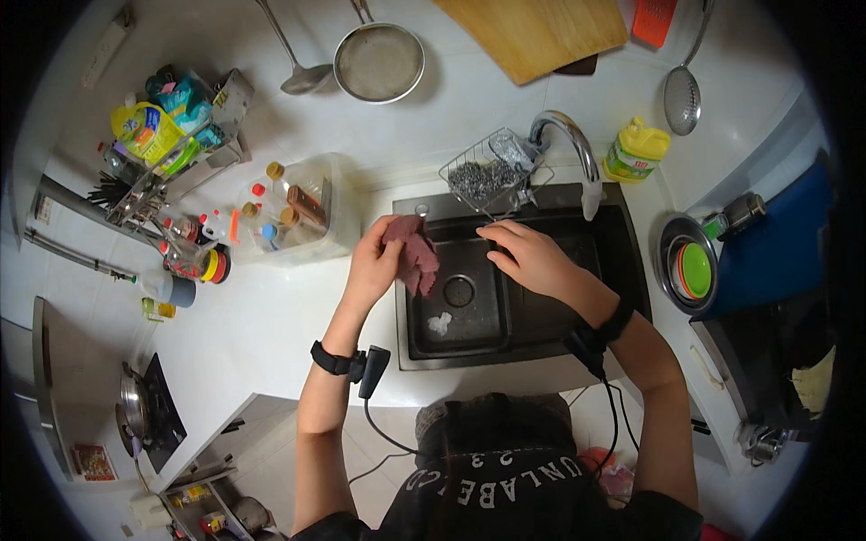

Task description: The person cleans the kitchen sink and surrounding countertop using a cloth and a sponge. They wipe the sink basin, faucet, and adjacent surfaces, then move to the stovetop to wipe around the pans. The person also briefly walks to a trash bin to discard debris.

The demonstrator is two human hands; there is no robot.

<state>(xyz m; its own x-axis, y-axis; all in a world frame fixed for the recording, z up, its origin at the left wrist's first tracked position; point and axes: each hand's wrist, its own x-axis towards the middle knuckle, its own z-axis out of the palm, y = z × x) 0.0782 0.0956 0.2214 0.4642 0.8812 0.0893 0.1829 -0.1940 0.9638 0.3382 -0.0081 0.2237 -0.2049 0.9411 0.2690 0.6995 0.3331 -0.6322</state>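
My left hand (pixel 376 260) grips a crumpled dark-red cloth (pixel 415 260) above the left edge of the black double-bowl sink (pixel 575 348). Over the sink's middle, my right hand (pixel 531 253) holds nothing, its fingers loosely apart, below the wire basket (pixel 484 206). Steel wool (pixel 477 179) sits in that basket beside the chrome faucet (pixel 565 125). In the left bowl, a small white scrap (pixel 440 323) lies near the drain (pixel 459 291). Black straps with small devices are on both wrists, their cables hanging down.
A clear plastic bin (pixel 342 223) of bottles stands left of the sink. Behind it to the right is a yellow detergent jug (pixel 636 152). Nested bowls (pixel 687 267) sit at the right. A strainer (pixel 379 63) and a wooden cutting board (pixel 541 34) hang on the wall.
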